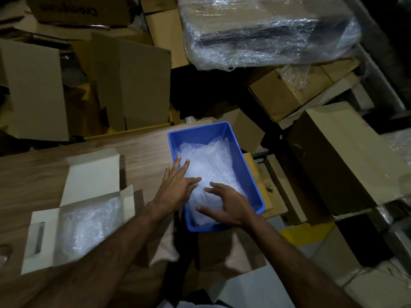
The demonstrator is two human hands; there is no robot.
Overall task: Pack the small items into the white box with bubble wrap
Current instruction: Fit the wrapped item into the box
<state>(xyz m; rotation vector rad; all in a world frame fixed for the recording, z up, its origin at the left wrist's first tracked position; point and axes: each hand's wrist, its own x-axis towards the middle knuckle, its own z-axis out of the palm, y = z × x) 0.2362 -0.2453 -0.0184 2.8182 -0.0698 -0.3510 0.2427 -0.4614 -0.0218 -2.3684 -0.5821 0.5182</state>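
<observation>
Bubble wrap is lying heaped in the blue plastic bin at the right end of the wooden worktop, and both hands are reaching into it: the left hand is resting flat on the heap with fingers spread, while the right hand is hovering or pressing with fingers splayed and lightly bent, neither grip pinching anything yet. No small items are showing under the film. The wrap is looking light, soft and slippery, so gathering a thick fold near its middle seems safest. The white box is sitting open just to the left, more wrap already lining it. The bin's far corner is overhanging the worktop edge, cardboard cartons are crowding the right, and the clear path is running leftward.
</observation>
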